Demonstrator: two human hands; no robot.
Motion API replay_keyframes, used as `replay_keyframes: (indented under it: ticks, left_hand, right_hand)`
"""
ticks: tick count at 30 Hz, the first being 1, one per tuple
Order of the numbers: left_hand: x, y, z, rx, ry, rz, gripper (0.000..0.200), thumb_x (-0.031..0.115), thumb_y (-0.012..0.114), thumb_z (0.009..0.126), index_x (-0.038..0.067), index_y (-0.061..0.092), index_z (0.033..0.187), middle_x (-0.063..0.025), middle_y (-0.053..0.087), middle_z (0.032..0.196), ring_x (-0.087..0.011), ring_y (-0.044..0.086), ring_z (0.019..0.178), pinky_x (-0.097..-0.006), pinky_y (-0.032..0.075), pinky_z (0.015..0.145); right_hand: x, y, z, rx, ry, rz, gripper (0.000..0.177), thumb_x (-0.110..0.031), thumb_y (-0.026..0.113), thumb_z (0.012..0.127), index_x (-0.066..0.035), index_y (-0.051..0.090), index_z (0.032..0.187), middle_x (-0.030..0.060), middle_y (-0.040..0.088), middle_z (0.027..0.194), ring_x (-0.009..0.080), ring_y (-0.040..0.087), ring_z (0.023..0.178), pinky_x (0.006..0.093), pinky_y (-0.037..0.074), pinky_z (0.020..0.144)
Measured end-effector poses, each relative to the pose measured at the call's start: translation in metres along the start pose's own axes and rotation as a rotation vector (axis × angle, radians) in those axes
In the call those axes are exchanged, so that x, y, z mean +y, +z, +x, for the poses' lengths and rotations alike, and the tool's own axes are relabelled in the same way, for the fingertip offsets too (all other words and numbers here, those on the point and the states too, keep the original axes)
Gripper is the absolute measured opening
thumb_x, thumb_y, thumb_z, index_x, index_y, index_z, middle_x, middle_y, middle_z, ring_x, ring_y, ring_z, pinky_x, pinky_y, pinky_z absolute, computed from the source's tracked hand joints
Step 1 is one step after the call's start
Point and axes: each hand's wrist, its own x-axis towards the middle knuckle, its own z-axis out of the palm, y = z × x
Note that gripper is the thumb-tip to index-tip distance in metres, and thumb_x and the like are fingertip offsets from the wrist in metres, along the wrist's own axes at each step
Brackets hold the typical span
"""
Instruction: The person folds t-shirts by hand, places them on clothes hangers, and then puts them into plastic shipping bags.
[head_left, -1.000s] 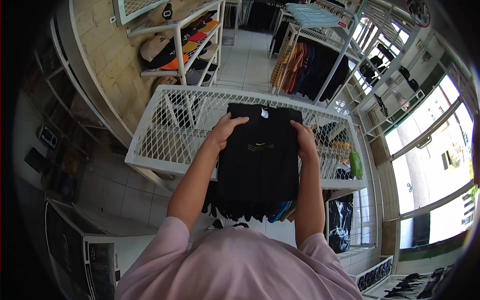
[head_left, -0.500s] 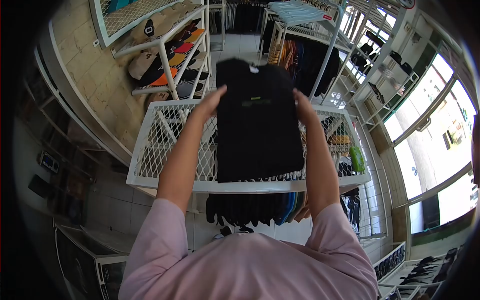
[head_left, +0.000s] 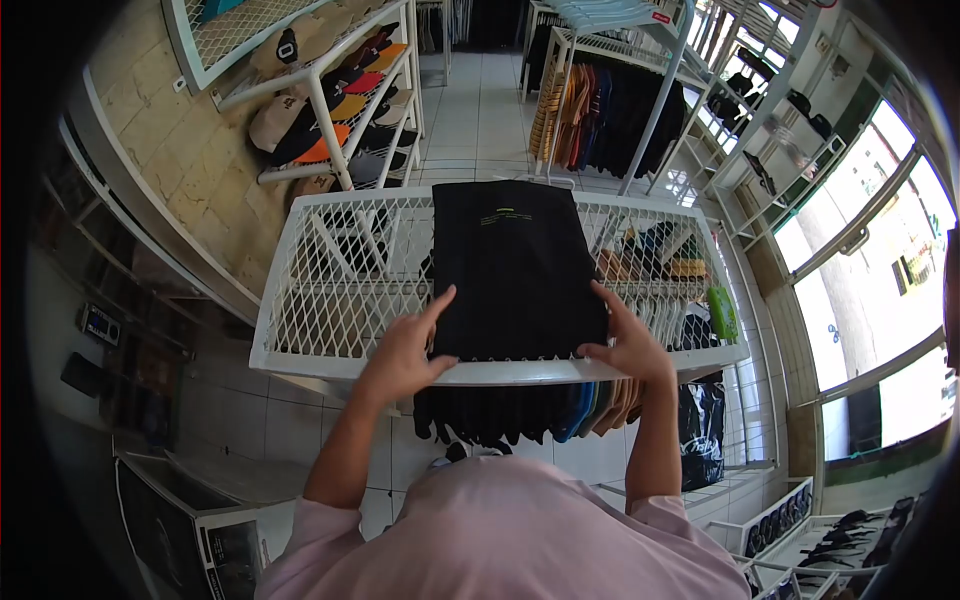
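Observation:
A folded black T-shirt [head_left: 515, 275] with a small yellow-green print near its far end lies flat on the white mesh table top [head_left: 330, 290]. At its near left corner is my left hand [head_left: 405, 350], thumb and forefinger apart along the edges. My right hand [head_left: 635, 340] frames the near right corner in the same way, thumb on the near edge and fingers along the side. Both hands are open, touching the shirt without gripping it. Its collar is out of sight.
A green packet [head_left: 720, 313] sits at the table's right end. Dark clothes [head_left: 490, 412] hang beneath the front edge. Left of the table stands a rack of caps [head_left: 350, 107]; beyond it, more clothes [head_left: 610, 115] hang. A glass door [head_left: 850, 240] is at right.
The raised shirt has come down flat on the mesh, and its collar and label no longer show. My hands have moved from its upper sides to the near corners.

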Motion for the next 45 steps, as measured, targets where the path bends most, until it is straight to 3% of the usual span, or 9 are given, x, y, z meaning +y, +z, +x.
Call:
replay_keyframes:
  ticks: [4,7,12,19,24,26,28,35,45]
  left_hand:
    - [0.0,-0.053,0.065,0.028,-0.04,-0.729,0.101,0.018,0.09,0.086,0.015,0.034,0.17,-0.0117,0.067,0.109,-0.0196,0.068,0.102,-0.0364,0.055,0.093]
    - [-0.033,-0.069,0.148,0.274,-0.092,-0.666,0.088,0.024,0.081,0.097,0.011,0.033,0.17,-0.0135,0.072,0.12,-0.0187,0.068,0.113,-0.0391,0.057,0.096]
    - [-0.097,-0.014,0.181,0.312,-0.407,-0.414,0.094,0.043,0.08,0.097,-0.001,0.034,0.166,-0.0137,0.071,0.103,-0.0233,0.07,0.093,-0.0376,0.057,0.083]
    - [-0.092,0.019,0.118,0.318,-0.376,-0.172,0.057,0.044,0.082,0.095,-0.002,0.069,0.127,-0.0132,0.075,0.088,-0.0287,0.074,0.083,-0.04,0.058,0.082]
    - [-0.055,-0.009,0.14,0.634,-0.088,-0.144,0.04,0.039,0.073,0.103,0.0,0.067,0.109,-0.0177,0.073,0.087,-0.0352,0.072,0.081,-0.0435,0.056,0.075]
    - [-0.012,-0.033,0.127,0.665,-0.098,-0.146,0.041,0.041,0.068,0.108,0.001,0.061,0.118,-0.0058,0.059,0.07,-0.0173,0.058,0.063,-0.0363,0.047,0.065]
    - [0.008,-0.044,0.109,0.592,-0.132,-0.129,0.044,0.041,0.068,0.107,0.002,0.058,0.123,-0.0153,0.066,0.071,-0.0337,0.067,0.067,-0.0465,0.051,0.067]
    - [-0.06,0.027,0.09,0.255,-0.377,-0.257,0.106,0.046,0.077,0.097,0.0,0.018,0.172,-0.0177,0.076,0.092,-0.0318,0.077,0.084,-0.0427,0.059,0.082]
    - [-0.007,0.007,0.032,0.298,-0.262,-0.521,0.108,0.032,0.087,0.093,0.006,0.02,0.173,-0.0147,0.071,0.101,-0.0127,0.064,0.077,-0.0294,0.052,0.068]
  right_hand:
    - [-0.033,-0.037,0.068,-0.058,-0.101,0.164,0.09,-0.002,0.087,0.085,-0.005,0.044,0.164,0.018,0.072,0.126,0.023,0.072,0.114,0.0352,0.06,0.097]
    - [-0.024,-0.041,0.154,0.262,-0.085,0.489,0.075,-0.028,0.086,0.092,-0.003,0.055,0.155,0.0188,0.075,0.117,0.0203,0.074,0.102,0.0337,0.059,0.09]
    - [0.096,-0.011,0.215,0.566,0.103,-0.115,0.087,-0.061,0.078,0.092,0.009,0.063,0.143,0.0239,0.078,0.11,0.0303,0.076,0.107,0.0416,0.056,0.1]
    - [0.037,0.006,0.116,0.434,0.2,-0.228,0.05,-0.044,0.081,0.094,0.005,0.071,0.09,0.0169,0.073,0.078,0.0299,0.072,0.075,0.048,0.053,0.072]
    - [-0.004,0.007,0.14,0.664,-0.092,-0.316,0.04,-0.036,0.071,0.103,0.004,0.068,0.105,0.0267,0.073,0.085,0.0481,0.071,0.084,0.0528,0.053,0.075]
    - [-0.054,0.01,0.118,0.744,-0.12,-0.287,0.036,-0.033,0.065,0.107,0.003,0.065,0.114,0.0324,0.073,0.096,0.056,0.067,0.097,0.0577,0.051,0.082]
    - [-0.058,0.002,0.105,0.697,-0.056,-0.287,0.045,-0.038,0.068,0.105,0.003,0.067,0.12,0.0342,0.074,0.108,0.0539,0.07,0.106,0.055,0.054,0.091]
    - [0.022,0.037,0.083,0.434,0.264,-0.338,0.082,-0.048,0.075,0.097,0.005,0.047,0.154,0.0392,0.065,0.137,0.0553,0.063,0.129,0.0517,0.05,0.112]
    - [0.007,0.041,0.011,0.393,0.276,0.024,0.086,-0.046,0.079,0.097,0.005,0.044,0.156,0.0325,0.073,0.123,0.0323,0.074,0.117,0.0436,0.058,0.097]
